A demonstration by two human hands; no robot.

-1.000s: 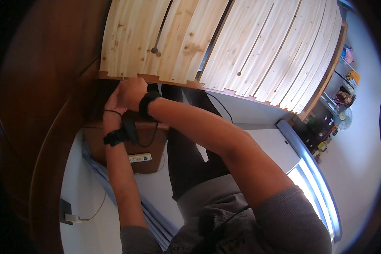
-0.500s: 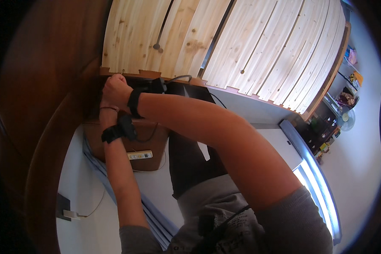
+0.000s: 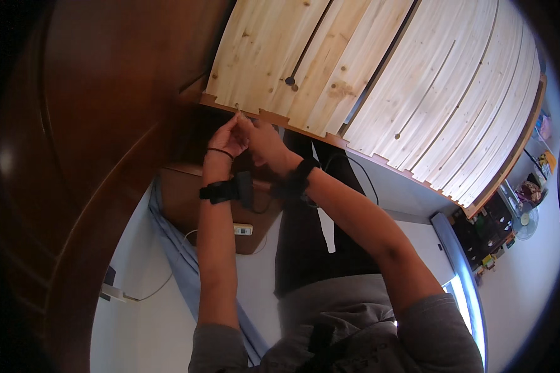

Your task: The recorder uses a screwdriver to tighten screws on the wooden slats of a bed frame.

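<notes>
My left hand [image 3: 226,138] and my right hand [image 3: 266,146] meet at the near edge of the pale wooden bed slats [image 3: 274,56], close to the corner by the dark wooden headboard [image 3: 106,74]. Both hands are closed, their fingertips pinched together just below the slat edge. A tiny light-coloured thing shows at the fingertips against the slat; it is too small to name. The brown bed rail [image 3: 274,116] runs along the slat ends beside my fingers. Black straps with small devices sit on both wrists.
A brown box-like stand [image 3: 186,208] is below my left forearm, with a white power strip [image 3: 242,229] on it. A blue-grey curtain [image 3: 174,248] hangs beside it. A plug with a cable [image 3: 146,298] is at the wall. A fan [image 3: 526,222] stands far right.
My hands have left the dark spot beside the headboard and come up to the slat edge, fingertips now together. The view has shifted, so the slats lie farther right.
</notes>
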